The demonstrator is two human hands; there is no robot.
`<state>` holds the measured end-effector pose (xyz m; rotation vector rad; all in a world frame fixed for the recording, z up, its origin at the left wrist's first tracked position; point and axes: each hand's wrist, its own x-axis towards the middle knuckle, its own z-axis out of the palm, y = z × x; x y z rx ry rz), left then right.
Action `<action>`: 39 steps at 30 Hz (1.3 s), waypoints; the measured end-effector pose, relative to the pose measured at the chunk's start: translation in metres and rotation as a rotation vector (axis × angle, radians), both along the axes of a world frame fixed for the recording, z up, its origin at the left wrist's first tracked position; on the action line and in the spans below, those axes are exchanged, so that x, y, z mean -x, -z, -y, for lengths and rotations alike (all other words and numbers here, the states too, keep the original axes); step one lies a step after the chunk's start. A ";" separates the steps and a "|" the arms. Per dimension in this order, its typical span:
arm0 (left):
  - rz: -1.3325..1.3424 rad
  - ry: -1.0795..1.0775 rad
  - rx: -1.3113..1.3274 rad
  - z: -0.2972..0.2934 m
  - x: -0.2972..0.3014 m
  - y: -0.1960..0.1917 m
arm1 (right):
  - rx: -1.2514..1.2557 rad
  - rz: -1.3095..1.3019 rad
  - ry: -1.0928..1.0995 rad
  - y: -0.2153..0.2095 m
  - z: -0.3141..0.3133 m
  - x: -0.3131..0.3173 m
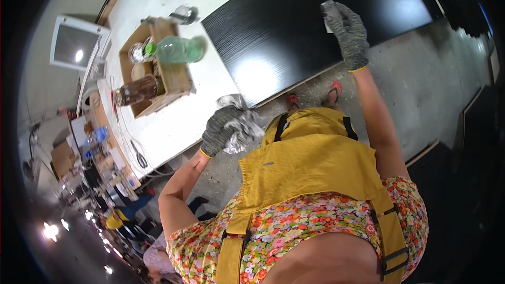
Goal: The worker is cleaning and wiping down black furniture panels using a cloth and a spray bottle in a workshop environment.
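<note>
A glossy black wood-grain panel (284, 26) lies across the white table (208, 87). Over the panel is my right hand (351, 37) in a grey knit glove, its fingers closed on a small pale piece (330, 25); the glove hides most of it, so its kind is unclear. My left hand (218, 130), gloved alike, grips a crumpled whitish rag (246, 131) beside the table's near edge, close to the panel's corner. Part of the rag hangs past that edge.
Left of the panel stands an open cardboard box (179, 81) with a green-capped clear bottle (173, 50) and a brown bottle (135, 90). Black-handled scissors (140, 159) lie near the table's edge. More dark panels (442, 179) are at the right. People are at the lower left.
</note>
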<state>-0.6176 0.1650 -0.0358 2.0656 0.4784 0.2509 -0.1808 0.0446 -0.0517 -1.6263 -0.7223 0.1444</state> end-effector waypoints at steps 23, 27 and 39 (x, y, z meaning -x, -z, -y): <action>-0.064 -0.561 -0.686 -0.210 -0.182 0.033 | -0.241 -0.121 -0.106 -0.005 -0.007 0.012; -0.106 -0.538 -0.857 -0.199 -0.205 0.028 | -0.038 -0.010 0.013 -0.001 -0.001 0.004; -0.006 -0.405 -0.801 -0.167 -0.316 0.027 | -0.172 -0.033 -0.140 -0.015 0.028 -0.032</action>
